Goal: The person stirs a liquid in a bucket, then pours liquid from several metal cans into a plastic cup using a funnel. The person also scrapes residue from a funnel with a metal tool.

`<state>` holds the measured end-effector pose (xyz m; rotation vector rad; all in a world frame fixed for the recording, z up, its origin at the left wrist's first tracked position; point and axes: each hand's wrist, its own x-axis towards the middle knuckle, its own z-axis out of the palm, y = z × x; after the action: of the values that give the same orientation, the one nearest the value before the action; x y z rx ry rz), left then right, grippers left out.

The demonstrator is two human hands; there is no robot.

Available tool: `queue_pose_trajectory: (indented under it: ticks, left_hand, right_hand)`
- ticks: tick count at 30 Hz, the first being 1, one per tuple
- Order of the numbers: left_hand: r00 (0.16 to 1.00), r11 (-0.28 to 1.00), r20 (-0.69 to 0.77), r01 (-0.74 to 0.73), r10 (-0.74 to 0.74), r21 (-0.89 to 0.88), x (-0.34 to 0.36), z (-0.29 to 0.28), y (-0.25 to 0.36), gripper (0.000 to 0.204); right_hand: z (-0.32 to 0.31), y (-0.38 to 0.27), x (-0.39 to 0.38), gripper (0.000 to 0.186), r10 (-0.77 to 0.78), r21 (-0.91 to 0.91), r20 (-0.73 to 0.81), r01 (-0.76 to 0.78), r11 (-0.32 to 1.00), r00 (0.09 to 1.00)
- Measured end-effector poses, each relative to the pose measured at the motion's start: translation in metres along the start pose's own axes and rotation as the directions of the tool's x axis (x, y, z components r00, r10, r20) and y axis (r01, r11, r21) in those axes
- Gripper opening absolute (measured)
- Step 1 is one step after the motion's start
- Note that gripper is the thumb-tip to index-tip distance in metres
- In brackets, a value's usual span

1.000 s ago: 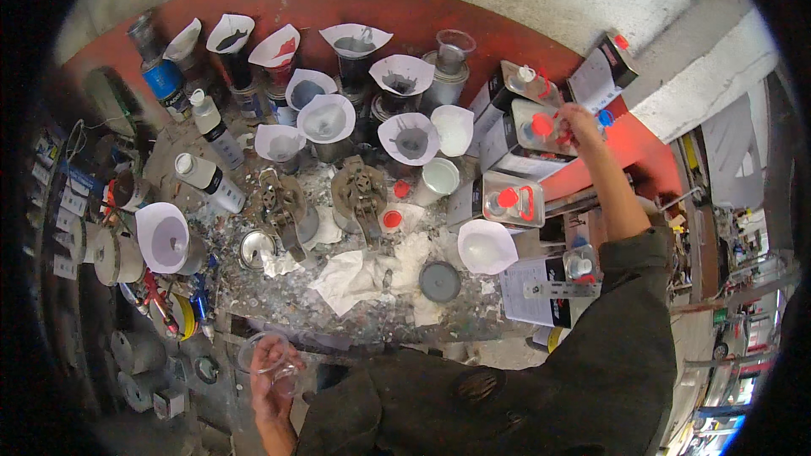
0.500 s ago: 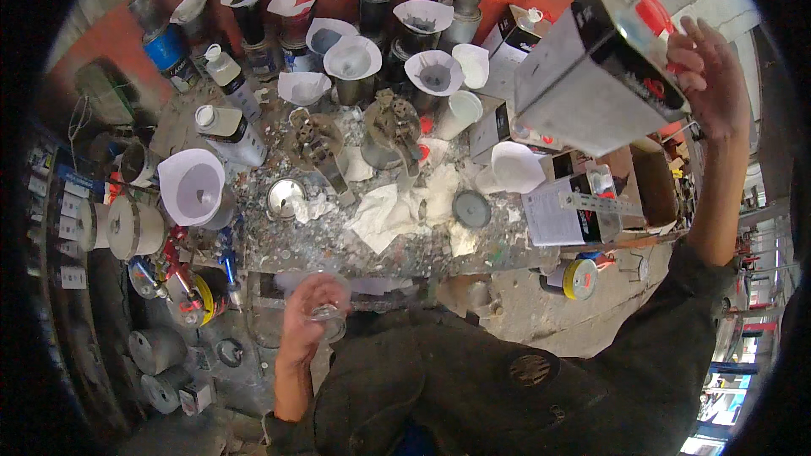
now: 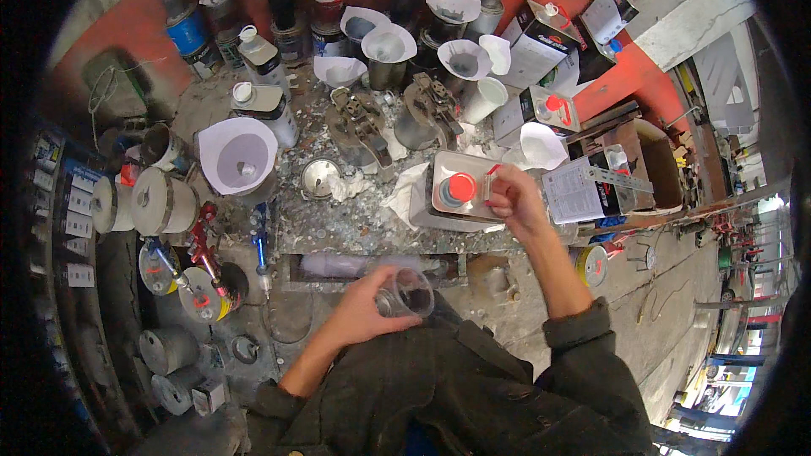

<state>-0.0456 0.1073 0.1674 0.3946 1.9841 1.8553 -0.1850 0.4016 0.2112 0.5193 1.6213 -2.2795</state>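
Observation:
My left hand (image 3: 365, 311) is wrapped round a clear plastic cup (image 3: 414, 290), tilted with its mouth upward and to the right, low in front of my body. Across from it, my right hand (image 3: 522, 203) grips the handle of a rectangular metal can (image 3: 446, 171) at the right end of its top. A red screw cap (image 3: 462, 187) sits on the can. The can is upright at the bench's front part, partly covering crumpled white paper (image 3: 404, 199); whether its base rests on the bench cannot be told.
Paper strainers in cups and tins (image 3: 389, 44) line the back of the spattered bench (image 3: 329, 232). Further metal cans (image 3: 541, 38) stand at the back right. A large strainer (image 3: 236, 152) is on the left, above spray guns (image 3: 201, 245). A cardboard box (image 3: 655, 165) sits at the right.
The metal can came down and left from high on the right to the bench front, in my right hand. My left hand shifted right with the cup, and the view turned somewhat.

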Motion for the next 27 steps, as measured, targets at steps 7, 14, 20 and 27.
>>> queue_pose_trajectory:
  ticks: [7, 14, 20, 27]
  left_hand:
    - [0.980, 0.927, 0.052, -0.198, 0.192, 0.317, 0.035, 0.027, -0.004, 0.076]
    - [0.908, 0.677, 0.135, -0.389, 0.397, 0.625, 0.078, 0.053, -0.005, 0.075]
    - [0.908, 0.576, 0.190, -0.388, 0.374, 0.719, 0.084, 0.060, -0.017, 0.074]
    - [0.905, 0.604, 0.199, -0.403, 0.377, 0.687, 0.095, 0.065, -0.025, 0.073]
  right_hand:
    - [-0.012, 0.024, -0.003, 0.009, -0.070, -0.328, 0.020, 0.073, 0.942, 0.997]
    - [-0.001, 0.000, -0.026, 0.032, -0.626, -0.869, 0.435, 0.484, -0.103, 0.647]
    - [0.044, -0.007, -0.031, 0.053, -0.330, -0.848, 0.517, 0.420, -0.323, 0.790]
    - [0.033, 0.002, -0.018, 0.020, -0.341, -0.765, 0.643, 0.553, -0.330, 0.686]
